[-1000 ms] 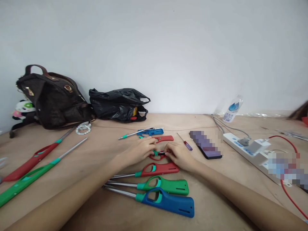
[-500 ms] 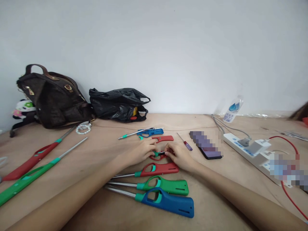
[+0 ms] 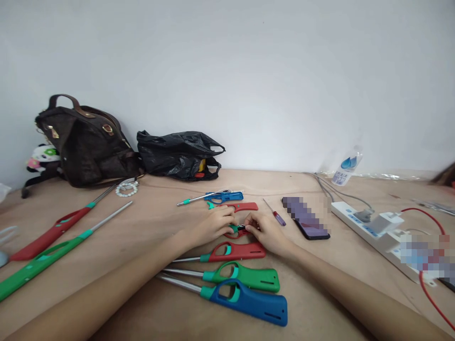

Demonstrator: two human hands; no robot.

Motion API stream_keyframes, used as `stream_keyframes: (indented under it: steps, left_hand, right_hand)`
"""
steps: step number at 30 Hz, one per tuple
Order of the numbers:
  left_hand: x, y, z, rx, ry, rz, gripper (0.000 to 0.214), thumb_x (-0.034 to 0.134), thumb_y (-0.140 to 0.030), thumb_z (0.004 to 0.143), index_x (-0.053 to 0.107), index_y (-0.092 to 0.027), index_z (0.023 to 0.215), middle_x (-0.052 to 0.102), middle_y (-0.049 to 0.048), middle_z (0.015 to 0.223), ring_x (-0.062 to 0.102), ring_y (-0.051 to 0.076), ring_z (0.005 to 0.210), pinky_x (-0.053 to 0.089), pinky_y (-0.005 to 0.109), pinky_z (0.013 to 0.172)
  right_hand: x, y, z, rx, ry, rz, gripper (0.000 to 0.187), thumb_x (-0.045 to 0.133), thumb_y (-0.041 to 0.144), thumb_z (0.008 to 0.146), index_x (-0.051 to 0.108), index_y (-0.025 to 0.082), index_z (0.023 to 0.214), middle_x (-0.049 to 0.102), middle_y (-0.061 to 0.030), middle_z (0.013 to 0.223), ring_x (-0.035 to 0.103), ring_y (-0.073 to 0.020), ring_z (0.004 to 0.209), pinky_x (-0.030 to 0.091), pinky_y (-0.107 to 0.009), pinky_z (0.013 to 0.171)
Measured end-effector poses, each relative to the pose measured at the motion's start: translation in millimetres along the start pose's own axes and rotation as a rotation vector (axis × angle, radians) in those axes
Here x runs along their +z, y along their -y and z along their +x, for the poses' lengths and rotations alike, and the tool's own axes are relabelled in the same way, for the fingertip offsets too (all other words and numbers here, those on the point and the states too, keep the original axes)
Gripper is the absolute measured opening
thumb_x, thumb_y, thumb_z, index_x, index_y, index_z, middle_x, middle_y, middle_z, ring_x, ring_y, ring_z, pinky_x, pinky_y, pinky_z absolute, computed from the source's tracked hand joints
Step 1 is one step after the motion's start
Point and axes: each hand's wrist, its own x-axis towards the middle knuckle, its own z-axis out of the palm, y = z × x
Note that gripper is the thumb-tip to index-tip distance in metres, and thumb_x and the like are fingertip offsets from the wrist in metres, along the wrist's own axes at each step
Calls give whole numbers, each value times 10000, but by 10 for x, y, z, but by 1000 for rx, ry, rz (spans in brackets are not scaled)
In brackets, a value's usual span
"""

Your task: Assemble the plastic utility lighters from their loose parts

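The broad tan table filled the view. At its far left edge sat the brown handbag, with the black plastic bag just beside it against the wall. Off to the right lay the white power strip. Closer in, three long lighters lay side by side: the blue lighter nearest the person, then the green lighter, then the red lighter.

Just beyond that red one, the left hand and right hand met fingertip to fingertip. Both were pinched shut on the small red and green lighter part, low over the table between them. A loose red shell lay just behind it, and the little screwdriver lay near the right hand.
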Motion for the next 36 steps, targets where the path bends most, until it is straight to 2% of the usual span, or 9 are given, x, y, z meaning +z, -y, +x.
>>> stream_keyframes:
  steps: [12,18,23,29,36]
  left_hand:
    - [39,98,5,87,-33,58,155,497,-187,960,652,-191,953,614,60,1063,575,196,1066,453,290,935]
    - [84,102,-2,102,-48,67,141,513,-171,946,648,-200,975,603,45,1009,592,185,1030,476,267,886]
    - [77,113,17,124,-39,110,146,503,-171,951,642,-188,912,603,45,995,600,184,1010,480,268,875]
    - [28,65,25,130,-30,129,144,509,-211,958,642,-185,911,607,49,1006,599,180,997,472,272,890]
    - [24,-4,21,91,10,82,148,486,-162,958,627,-165,999,616,54,989,604,181,962,467,282,873]
  right_hand:
    - [56,-79,9,68,-5,144,88,538,125,829,555,185,767,619,-19,738,555,-162,668,404,-257,599]
    - [37,-45,10,53,-29,111,104,552,102,810,576,183,749,614,-13,712,541,-155,659,391,-251,605]
    - [55,-69,13,41,-46,106,110,549,110,817,578,184,741,621,-16,722,537,-157,666,393,-254,613]
    - [50,-53,11,58,-41,93,90,544,118,829,578,178,771,606,-3,703,518,-146,637,380,-250,592]
    - [12,6,7,96,-20,116,87,539,114,837,573,175,785,610,-7,723,531,-150,653,382,-256,595]
